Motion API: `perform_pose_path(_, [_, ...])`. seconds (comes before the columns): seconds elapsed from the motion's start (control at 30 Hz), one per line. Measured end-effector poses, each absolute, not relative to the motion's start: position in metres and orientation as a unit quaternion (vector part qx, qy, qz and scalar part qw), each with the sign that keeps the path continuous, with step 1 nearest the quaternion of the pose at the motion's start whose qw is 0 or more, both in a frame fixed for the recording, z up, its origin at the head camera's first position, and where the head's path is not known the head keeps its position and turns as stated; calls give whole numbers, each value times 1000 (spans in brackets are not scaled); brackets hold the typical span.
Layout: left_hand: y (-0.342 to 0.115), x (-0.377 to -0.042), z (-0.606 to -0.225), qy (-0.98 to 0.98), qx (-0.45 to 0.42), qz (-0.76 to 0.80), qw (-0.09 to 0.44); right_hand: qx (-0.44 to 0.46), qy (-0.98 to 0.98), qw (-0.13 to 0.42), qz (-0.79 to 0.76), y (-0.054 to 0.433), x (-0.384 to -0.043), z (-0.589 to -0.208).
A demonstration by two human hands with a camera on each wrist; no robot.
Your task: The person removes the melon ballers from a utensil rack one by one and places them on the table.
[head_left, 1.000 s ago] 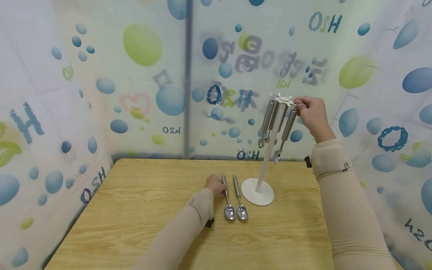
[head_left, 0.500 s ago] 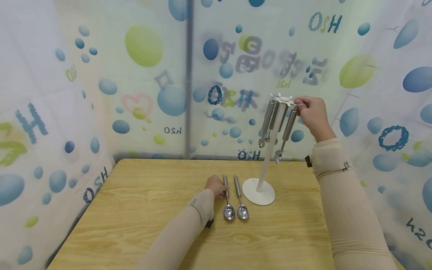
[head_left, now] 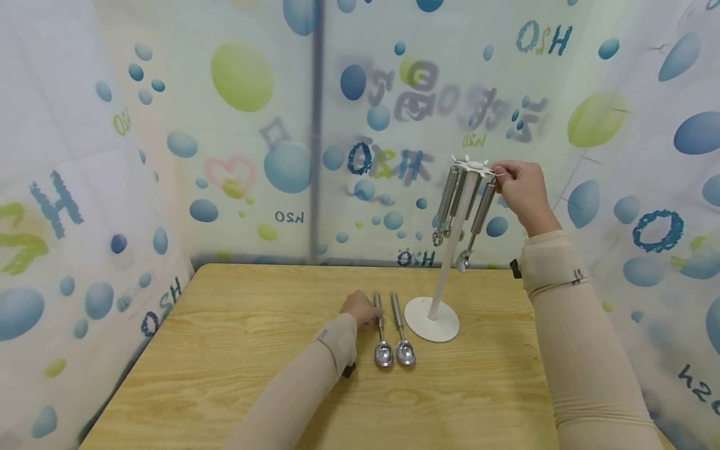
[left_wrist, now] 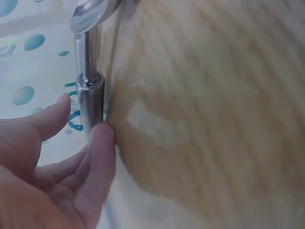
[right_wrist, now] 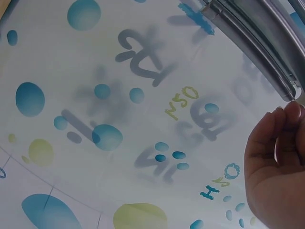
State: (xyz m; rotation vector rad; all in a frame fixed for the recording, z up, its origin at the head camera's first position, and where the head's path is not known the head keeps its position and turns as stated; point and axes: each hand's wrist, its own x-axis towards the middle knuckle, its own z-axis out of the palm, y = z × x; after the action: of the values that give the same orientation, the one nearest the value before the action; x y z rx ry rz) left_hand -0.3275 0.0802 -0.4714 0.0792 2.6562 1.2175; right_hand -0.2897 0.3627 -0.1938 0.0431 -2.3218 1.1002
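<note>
Metal ice-cream scoops (head_left: pixel 405 351), a pair, lie parallel on the worktop (head_left: pixel 242 337), handles pointing far, perhaps so they lift easily. The person's left grip (head_left: pixel 360 309) is spread, fingers (left_wrist: pixel 102 143) against the left scoop (head_left: pixel 384 351), thumb (left_wrist: pixel 55 117) apart. At right, their right grip (head_left: pixel 523 190) pinches the top of a hanging scoop (head_left: pixel 481 212) on the white stand (head_left: pixel 445 269), likely steadying it; the broad base (head_left: pixel 442 329) probably prevents tipping.

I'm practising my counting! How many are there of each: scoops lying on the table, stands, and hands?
Scoops lying down: 2
White stand: 1
Hands: 2
Total: 5
</note>
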Motion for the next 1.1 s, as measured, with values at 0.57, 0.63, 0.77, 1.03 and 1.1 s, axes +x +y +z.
perform_pose_path(0.57, [89, -317, -412, 904, 154, 398, 22, 15, -866, 283, 413, 364, -289, -192])
perform_pose_path(0.63, [91, -313, -403, 902, 164, 398, 21, 17, -865, 284, 413, 364, -289, -192])
perform_pose_path(0.77, [97, -308, -387, 891, 184, 415, 18, 17, -864, 286, 414, 363, -290, -192])
perform_pose_path(1.03, [115, -296, -363, 863, 243, 443, -13, 19, -866, 287, 410, 364, -290, -194])
perform_pose_path(1.1, [120, -292, -358, 858, 262, 442, -23, 19, -866, 286, 410, 364, -290, -195])
